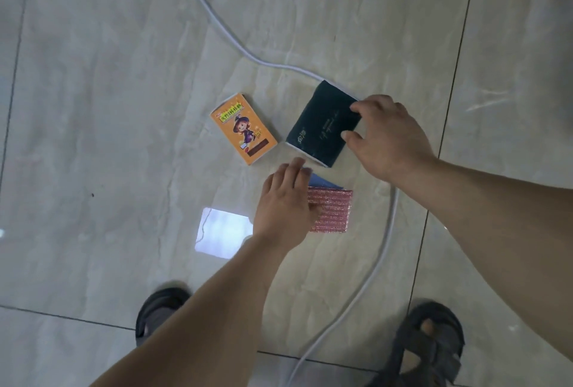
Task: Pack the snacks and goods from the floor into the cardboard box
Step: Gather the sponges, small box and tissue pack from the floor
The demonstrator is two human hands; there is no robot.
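On the tiled floor lies an orange snack box (pixel 243 129) with a cartoon figure, untouched. To its right sits a dark green tissue pack (pixel 322 124); my right hand (pixel 387 138) grips its right end between fingers and thumb. Nearer to me lies a pink glittery scouring pad (pixel 333 209), with a blue item (pixel 325 182) peeking out behind it. My left hand (pixel 285 203) covers the pad's left part with the fingers curled over it. The cardboard box is out of sight.
A white cable (pixel 384 231) curves across the floor from the top, runs behind the tissue pack and passes down on the right. My two sandalled feet (pixel 161 312) stand at the bottom edge. A bright reflection (pixel 221 233) shines on the tile left of the pad.
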